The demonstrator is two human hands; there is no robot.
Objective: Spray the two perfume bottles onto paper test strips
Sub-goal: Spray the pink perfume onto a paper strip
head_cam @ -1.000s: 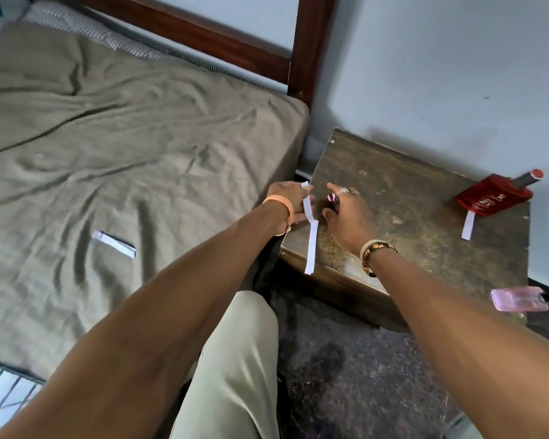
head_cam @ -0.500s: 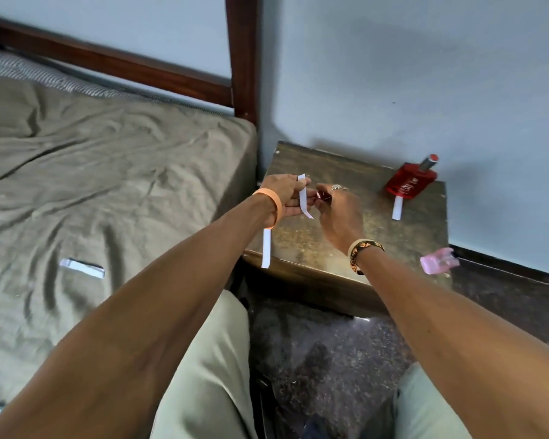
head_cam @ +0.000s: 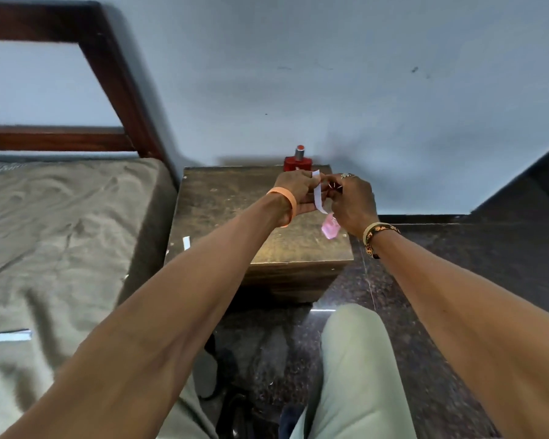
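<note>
The fingers [head_cam: 302, 182] of the left hand [head_cam: 293, 193] pinch a paper strip [head_cam: 317, 196] near its top end, so its free length curls down clear of the palm, probably to take spray without wetting skin. Facing it, the fingers [head_cam: 346, 189] of the right hand [head_cam: 354, 202] are curled round a small dark thing [head_cam: 334, 185] with reddish marks, held just beside the strip. It is too small to tell whether it is a cap or a sprayer. The pink bottle [head_cam: 330, 229] appears to lie on the counter [head_cam: 235, 210] under the right hand, half hidden by it, and contact between them is unclear. The red bottle [head_cam: 297, 162] stands upright by the wall, its lower part hidden behind the left hand. 1 spare strip [head_cam: 186, 243] lies at the counter's left edge and 1 loose strip [head_cam: 8, 336] on the bed [head_cam: 61, 232].
</note>
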